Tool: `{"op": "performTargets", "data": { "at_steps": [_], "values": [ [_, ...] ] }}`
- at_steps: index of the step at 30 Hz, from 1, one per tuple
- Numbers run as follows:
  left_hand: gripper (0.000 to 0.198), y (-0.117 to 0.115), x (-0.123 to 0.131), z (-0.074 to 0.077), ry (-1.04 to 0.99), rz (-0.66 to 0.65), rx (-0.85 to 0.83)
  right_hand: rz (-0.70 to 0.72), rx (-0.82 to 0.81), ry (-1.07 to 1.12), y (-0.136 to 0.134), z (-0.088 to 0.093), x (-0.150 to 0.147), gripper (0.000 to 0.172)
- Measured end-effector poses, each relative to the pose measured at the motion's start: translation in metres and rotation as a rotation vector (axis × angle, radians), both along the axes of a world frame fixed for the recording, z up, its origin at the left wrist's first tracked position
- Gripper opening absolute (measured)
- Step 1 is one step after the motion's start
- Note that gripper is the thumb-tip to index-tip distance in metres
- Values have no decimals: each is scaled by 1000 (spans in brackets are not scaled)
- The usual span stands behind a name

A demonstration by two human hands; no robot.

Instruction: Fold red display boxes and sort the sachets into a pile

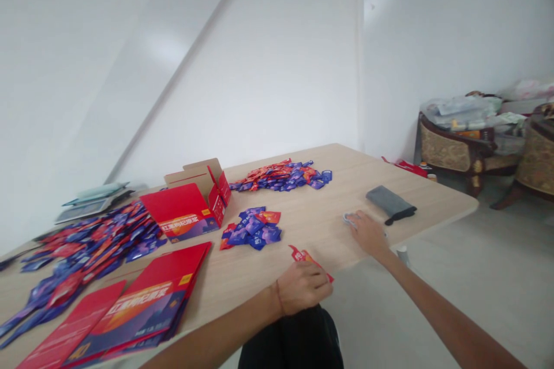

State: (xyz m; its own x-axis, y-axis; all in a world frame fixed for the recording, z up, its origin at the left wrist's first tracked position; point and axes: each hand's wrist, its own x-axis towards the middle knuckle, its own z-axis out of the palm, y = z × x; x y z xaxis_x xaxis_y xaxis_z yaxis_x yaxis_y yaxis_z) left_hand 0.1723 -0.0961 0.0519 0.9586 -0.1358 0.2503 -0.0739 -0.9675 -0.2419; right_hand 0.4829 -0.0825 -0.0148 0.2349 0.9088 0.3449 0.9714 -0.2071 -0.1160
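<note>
My left hand (304, 286) is at the table's front edge, just above my dark-clothed knee. Its fingers are closed around red sachets (298, 253), whose ends stick out past the knuckles. Farther right, my right hand (367, 232) rests on the tabletop with its fingers curled over a small pale object, mostly covered by the hand. A small pile of purple and red sachets (253, 229) lies beyond my left hand. Left of this pile stands a red carton (186, 210) with its flaps up. Nearest to my right hand is a grey folded pouch (389, 202).
A larger sachet heap (281, 176) lies at the back of the wooden table (346, 167). Long joined sachet strips (90, 242) cover the left side. Flattened red cartons (142, 300) are stacked at front left. Chairs (450, 144) piled with bags stand at right.
</note>
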Motion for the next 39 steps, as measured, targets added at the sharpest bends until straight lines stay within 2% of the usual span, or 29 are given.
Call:
{"op": "performTargets", "data": {
  "at_steps": [4, 8, 11, 14, 16, 21, 24, 26, 30, 39],
  "values": [
    [20, 1, -3, 20, 25, -44, 107, -3, 15, 4, 1, -3, 1, 40],
    [15, 10, -12, 34, 72, -39, 162, 6, 38, 3, 2, -7, 2, 40],
    [11, 26, -23, 42, 96, -12, 205, 10, 37, 6, 3, -7, 2, 40],
    [19, 49, -33, 48, 114, 17, 285, 18, 39, 1, 3, -6, 2, 41],
    [16, 65, -40, 55, 134, 46, 351, 9, 36, -1, 2, -4, 1, 40],
    [16, 93, -53, 88, 186, 234, 476, -6, 17, 5, 2, -2, -1, 40],
    [15, 105, -60, 108, 205, 372, 469, -8, 16, -8, 1, -1, -1, 40],
    [15, 114, -64, 117, 221, 484, 436, -13, 17, -11, 1, 0, -2, 40],
    [17, 132, -70, 121, 167, 651, 326, -4, 17, -3, -1, 2, -2, 40],
    [15, 159, -70, 119, 37, 733, 266, -11, 14, 9, -1, 2, -2, 39]
  ]
}}
